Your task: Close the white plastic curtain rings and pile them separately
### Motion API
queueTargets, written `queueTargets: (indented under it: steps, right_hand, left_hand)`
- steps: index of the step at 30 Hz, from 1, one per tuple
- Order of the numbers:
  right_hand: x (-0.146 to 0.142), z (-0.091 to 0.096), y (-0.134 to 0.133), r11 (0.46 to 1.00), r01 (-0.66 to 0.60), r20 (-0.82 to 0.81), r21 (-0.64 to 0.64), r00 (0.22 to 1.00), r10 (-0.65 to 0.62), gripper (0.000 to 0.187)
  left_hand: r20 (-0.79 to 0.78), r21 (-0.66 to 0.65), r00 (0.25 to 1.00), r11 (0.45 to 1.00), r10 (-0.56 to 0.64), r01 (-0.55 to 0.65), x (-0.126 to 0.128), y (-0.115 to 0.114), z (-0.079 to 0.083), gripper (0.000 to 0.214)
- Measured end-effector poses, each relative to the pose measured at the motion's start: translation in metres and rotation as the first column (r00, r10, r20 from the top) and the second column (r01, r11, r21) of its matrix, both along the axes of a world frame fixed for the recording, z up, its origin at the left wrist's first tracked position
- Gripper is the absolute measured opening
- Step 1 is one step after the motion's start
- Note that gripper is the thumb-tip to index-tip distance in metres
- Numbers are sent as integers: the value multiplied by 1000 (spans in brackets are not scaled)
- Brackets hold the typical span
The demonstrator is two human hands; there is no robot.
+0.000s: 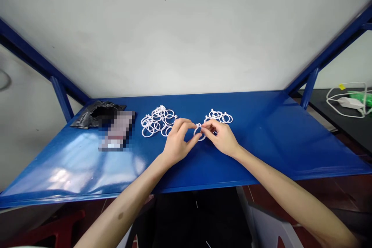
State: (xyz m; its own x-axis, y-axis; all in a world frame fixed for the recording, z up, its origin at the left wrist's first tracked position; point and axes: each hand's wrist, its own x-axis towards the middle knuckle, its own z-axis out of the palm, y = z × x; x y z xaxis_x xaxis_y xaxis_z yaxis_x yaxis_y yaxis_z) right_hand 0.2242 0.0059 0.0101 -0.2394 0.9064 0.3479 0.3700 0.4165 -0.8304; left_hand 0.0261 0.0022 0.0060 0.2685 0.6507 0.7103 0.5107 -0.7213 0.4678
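Between my two hands is one white curtain ring (199,139), held a little above the blue tabletop with its knobbed ends at the top. My left hand (178,141) pinches it from the left with thumb and forefinger. From the other side, the fingertips of my right hand (219,136) close on it near the knobs. Whether its ends are joined, I cannot tell. A loose pile of similar white rings (157,121) lies left of my left hand. Behind my right hand is a smaller group of white rings (221,116), partly covered by that hand.
A crumpled black plastic bag (87,118) and a blurred-out flat box (119,130) lie at the left of the blue table (261,139). Blue metal bars (310,87) flank it. White cable and a plug (348,102) rest on a dark surface at right.
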Motion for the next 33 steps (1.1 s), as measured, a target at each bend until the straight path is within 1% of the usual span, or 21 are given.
queueTargets:
  steps: [2,3,4,6,8,9,11,14,17,19,21,23,25,27,29,33]
  right_hand:
    - [0,2,-2,1000,-4,19,17,1000,3,6]
    - [-1,3,-2,1000,-7,25,22,1000,7,6]
    - [-1,5,-3,1000,-10,27,19,1000,9,7]
    - [-1,6,-3,1000,-15,14,-6,1000,15,9]
    - [0,7,-3,997,-33,-32,-63,999,31,12]
    - [1,6,-2,993,-52,-65,-104,997,45,15]
    - [1,4,-2,974,-116,-138,-197,986,90,22]
    - [0,1,-2,928,-220,-215,-300,964,158,30]
    - [-2,0,-3,914,-241,-193,-327,964,185,33]
    - [-2,1,-2,938,-188,-110,-290,981,163,33]
    - [0,2,-2,975,-88,-20,-206,996,85,35]
    - [2,4,-1,992,-9,12,-122,1000,11,38]
    - [4,6,-2,998,6,7,-67,1000,-5,34]
    - [4,7,-3,1000,-9,31,-11,999,10,26]
    - [3,7,-5,999,-15,69,34,998,12,19]
    - [0,5,-6,999,-19,68,33,998,17,14]
  left_hand:
    - [48,-165,999,986,22,-14,-1,1,2,15]
    - [68,-258,998,966,13,5,-2,1,3,15]
    - [99,-352,995,935,-8,42,-3,2,4,15]
    - [201,-515,978,845,-48,147,-4,5,5,18]
    - [309,-611,949,752,-60,247,-5,6,6,24]
    - [345,-635,936,719,-63,282,-6,7,6,26]
    - [367,-655,927,684,-83,320,-6,7,5,29]
    - [351,-645,925,678,-146,352,-5,7,3,31]
    - [367,-618,915,692,-167,374,-5,7,1,29]
    - [370,-622,918,696,-143,359,-5,8,0,26]
    - [334,-637,938,711,-94,298,-6,9,0,25]
    - [271,-638,962,739,-47,216,-6,10,0,24]
    - [216,-637,976,753,-33,167,-6,10,0,25]
    - [211,-648,976,741,-49,177,-5,10,-1,26]
    - [248,-666,967,713,-63,217,-5,10,-3,28]
    - [377,-685,926,662,-37,305,-3,11,-4,32]
